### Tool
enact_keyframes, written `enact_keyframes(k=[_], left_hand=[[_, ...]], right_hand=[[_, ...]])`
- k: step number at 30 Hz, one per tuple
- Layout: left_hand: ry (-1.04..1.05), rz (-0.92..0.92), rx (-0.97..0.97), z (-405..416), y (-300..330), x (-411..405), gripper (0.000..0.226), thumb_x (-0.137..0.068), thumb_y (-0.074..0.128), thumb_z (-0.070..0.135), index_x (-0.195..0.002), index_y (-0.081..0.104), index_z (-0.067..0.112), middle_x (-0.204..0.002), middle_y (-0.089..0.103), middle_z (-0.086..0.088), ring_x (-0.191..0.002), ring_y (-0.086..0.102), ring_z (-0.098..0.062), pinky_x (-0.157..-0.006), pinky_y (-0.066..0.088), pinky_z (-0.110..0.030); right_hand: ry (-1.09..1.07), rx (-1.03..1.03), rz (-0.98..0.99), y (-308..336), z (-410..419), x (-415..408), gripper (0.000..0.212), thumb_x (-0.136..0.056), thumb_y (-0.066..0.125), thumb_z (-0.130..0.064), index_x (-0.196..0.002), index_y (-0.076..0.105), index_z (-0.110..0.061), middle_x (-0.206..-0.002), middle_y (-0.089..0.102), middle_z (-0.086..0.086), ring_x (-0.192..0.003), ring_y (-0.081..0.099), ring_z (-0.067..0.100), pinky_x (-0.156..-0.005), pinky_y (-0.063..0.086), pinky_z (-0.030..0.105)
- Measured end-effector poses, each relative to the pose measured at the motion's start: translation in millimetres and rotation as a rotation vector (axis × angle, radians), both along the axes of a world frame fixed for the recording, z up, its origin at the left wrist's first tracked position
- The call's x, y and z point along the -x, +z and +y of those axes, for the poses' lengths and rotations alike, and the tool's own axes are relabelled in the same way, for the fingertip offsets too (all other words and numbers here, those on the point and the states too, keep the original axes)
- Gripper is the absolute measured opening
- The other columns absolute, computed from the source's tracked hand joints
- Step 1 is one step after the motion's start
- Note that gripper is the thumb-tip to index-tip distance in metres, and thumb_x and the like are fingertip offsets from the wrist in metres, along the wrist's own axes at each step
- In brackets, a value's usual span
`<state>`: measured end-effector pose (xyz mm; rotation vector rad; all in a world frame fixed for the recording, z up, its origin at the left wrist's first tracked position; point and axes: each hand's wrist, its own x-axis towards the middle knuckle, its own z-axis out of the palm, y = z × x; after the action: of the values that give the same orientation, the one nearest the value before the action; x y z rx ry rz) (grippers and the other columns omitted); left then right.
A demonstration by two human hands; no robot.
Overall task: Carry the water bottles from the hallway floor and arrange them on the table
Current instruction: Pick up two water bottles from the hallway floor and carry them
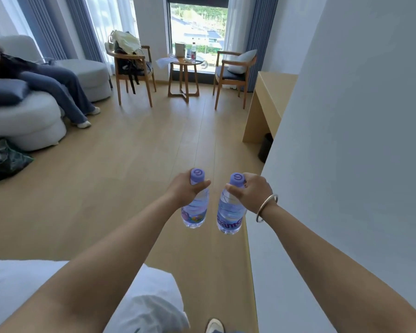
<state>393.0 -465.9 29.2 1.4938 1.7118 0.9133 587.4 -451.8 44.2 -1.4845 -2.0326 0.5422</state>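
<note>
Pale wood flooring [120, 179] runs from the near edge toward a tall window [197, 32], and the small round counter [186, 62] standing in front of that window serves as the landmark for all else. On this counter sit a pale box, a few small containers too distant to identify and a sheet of paper hanging over its left edge. 2 wooden chairs flank it: the left chair [132, 70] is piled with bags and cloth, the right chair [231, 73] holds a white cushion. Further left of the counter, a seated person's legs in blue jeans [63, 92] stretch off a rounded white sofa [22, 116], with a dark bag [3, 159] on the floor below. Right of the counter, a light wooden desk [267, 102] meets a white wall [346, 116]. Well short of the counter, over the bare floor, 2 arms reach forward. The left hand [186, 191] has its grip curled round the neck of the left water bottle [194, 212], thumb across the front just under its purple cap. The right hand [252, 192], a silver bangle [265, 207] on its wrist, has its grip closed the same way round the right water bottle [229, 217]. Both bottles hang upright, close beside each other but apart, clear of the floor.
</note>
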Motion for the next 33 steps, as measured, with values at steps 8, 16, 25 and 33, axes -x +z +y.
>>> enact_keyframes(k=[8,16,25,33], left_hand=[[0.020,-0.079,-0.044,164,18,-1,0.016,-0.083,0.069,0.028,-0.086,0.060,0.015,-0.079,0.060,-0.002,-0.076,0.053,-0.017,-0.074,0.042,-0.028],[-0.066,-0.089,0.045,325,-5,11,0.014,-0.083,0.069,0.028,-0.083,0.060,0.018,-0.072,0.059,0.007,-0.074,0.054,-0.014,-0.067,0.043,-0.024],[-0.274,0.123,-0.005,539,12,36,0.023,-0.085,0.066,0.033,-0.072,0.054,0.016,-0.089,0.050,-0.009,-0.082,0.051,-0.023,-0.077,0.039,-0.030],[-0.259,-0.061,-0.030,682,15,23,0.025,-0.085,0.067,0.028,-0.076,0.056,0.008,-0.070,0.051,0.000,-0.070,0.047,-0.018,-0.064,0.039,-0.028]], right_hand=[[0.019,-0.053,0.064,19,165,-4,0.037,-0.082,0.066,-0.030,-0.056,0.045,-0.016,-0.050,0.041,-0.004,-0.055,0.041,0.019,-0.050,0.030,0.025],[-0.030,-0.005,0.086,-2,313,6,0.031,-0.082,0.065,-0.033,-0.063,0.059,-0.010,-0.054,0.051,0.001,-0.057,0.049,0.019,-0.054,0.043,0.031],[-0.179,0.008,0.117,12,501,27,0.043,-0.081,0.065,-0.032,-0.049,0.037,-0.024,-0.047,0.037,-0.008,-0.049,0.037,0.011,-0.052,0.033,0.030],[-0.292,0.012,0.118,11,629,20,0.044,-0.080,0.066,-0.031,-0.051,0.035,-0.019,-0.049,0.035,-0.005,-0.049,0.032,0.012,-0.050,0.029,0.029]])
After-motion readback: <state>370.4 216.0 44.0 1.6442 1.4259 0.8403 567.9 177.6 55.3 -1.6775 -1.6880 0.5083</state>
